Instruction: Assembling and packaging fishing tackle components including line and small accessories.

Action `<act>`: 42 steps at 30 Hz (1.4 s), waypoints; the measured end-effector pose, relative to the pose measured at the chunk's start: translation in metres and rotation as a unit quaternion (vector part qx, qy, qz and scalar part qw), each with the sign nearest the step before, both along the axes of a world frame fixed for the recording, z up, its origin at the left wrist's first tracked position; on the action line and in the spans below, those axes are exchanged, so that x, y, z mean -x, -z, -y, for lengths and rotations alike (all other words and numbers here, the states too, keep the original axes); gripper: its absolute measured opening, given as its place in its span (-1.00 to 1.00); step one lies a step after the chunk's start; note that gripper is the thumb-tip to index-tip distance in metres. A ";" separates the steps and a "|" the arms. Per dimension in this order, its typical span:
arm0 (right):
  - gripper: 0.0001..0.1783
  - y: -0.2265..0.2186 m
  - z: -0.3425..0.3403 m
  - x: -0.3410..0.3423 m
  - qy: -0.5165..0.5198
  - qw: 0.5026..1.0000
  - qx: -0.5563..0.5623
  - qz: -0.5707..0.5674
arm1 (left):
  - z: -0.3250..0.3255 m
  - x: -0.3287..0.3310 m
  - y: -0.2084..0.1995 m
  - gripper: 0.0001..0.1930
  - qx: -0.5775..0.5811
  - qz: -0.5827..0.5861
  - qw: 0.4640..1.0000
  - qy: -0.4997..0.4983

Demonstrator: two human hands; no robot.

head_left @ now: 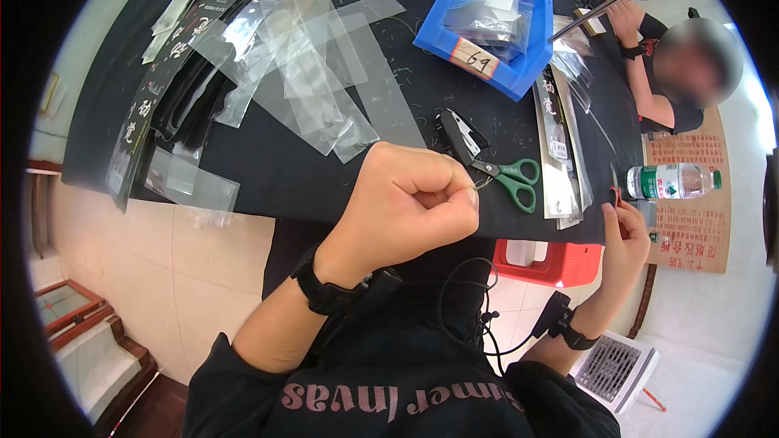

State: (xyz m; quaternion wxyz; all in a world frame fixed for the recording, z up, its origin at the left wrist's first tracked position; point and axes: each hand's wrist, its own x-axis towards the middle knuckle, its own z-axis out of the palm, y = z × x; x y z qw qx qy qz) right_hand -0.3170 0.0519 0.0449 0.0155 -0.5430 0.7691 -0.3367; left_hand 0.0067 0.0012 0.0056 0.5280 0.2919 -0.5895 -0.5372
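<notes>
My left hand (pixel 414 203) is closed in a fist above the front edge of the black-covered table, thumb pressed against the curled fingers. A thin strand seems to show at its fingertips, too fine to make out. Just beyond it lie green-handled scissors (pixel 515 184) and a black tool with metal blades (pixel 464 136). Out at the right table edge, my right hand (pixel 626 235) grips a small tool with an orange-red handle (pixel 616 196) and a thin pointed blade; the fingers partly hide it.
Clear plastic sleeves (pixel 304 73) spread across the left, beside black printed packages (pixel 174 73). A blue bin (pixel 487 89) holds bagged items. More packages (pixel 556 146) lie right of the scissors, near a water bottle (pixel 673 182). A co-worker (pixel 677 73) sits at right; a red container (pixel 552 264) is below.
</notes>
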 end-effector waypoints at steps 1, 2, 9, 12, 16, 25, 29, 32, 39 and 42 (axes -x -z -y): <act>-0.80 0.004 -0.001 0.006 0.002 1.000 0.000 0.000 | 0.000 0.000 0.000 -0.89 -0.007 -0.006 1.000 -0.002; -0.80 0.007 -0.001 0.010 0.023 1.000 -0.014 -0.005 | 0.000 0.000 0.001 -0.89 -0.013 -0.013 1.000 -0.004; -0.81 0.029 0.002 0.012 0.019 0.999 -0.002 -0.030 | 0.001 -0.001 -0.001 -0.88 0.013 0.009 1.000 0.005; -0.82 0.023 0.001 0.006 0.029 0.999 -0.025 -0.016 | -0.001 -0.001 -0.007 -0.87 -0.008 0.018 1.000 0.000; -0.83 0.017 -0.001 -0.002 0.029 0.999 0.018 -0.042 | 0.000 -0.001 -0.007 -0.86 -0.003 0.027 1.000 -0.003; -0.72 0.002 0.029 -0.094 -0.253 0.953 -0.017 -0.165 | 0.000 -0.001 -0.007 -0.84 0.002 0.036 0.999 -0.005; -0.74 -0.011 0.031 -0.098 -0.249 0.951 -0.067 -0.172 | 0.000 0.001 -0.008 -0.84 -0.010 0.021 1.000 0.001; -0.79 -0.015 0.028 -0.093 -0.267 0.959 -0.080 -0.060 | -0.002 0.000 -0.007 -0.85 -0.017 0.012 1.000 -0.005; -0.81 -0.020 -0.007 -0.062 -0.222 0.886 -0.176 0.367 | 0.000 -0.001 0.001 -0.87 0.027 0.003 1.000 -0.009; -0.76 -0.004 -0.013 -0.069 -0.207 0.859 -0.174 0.435 | -0.001 0.000 0.001 -0.89 0.027 0.001 1.000 -0.015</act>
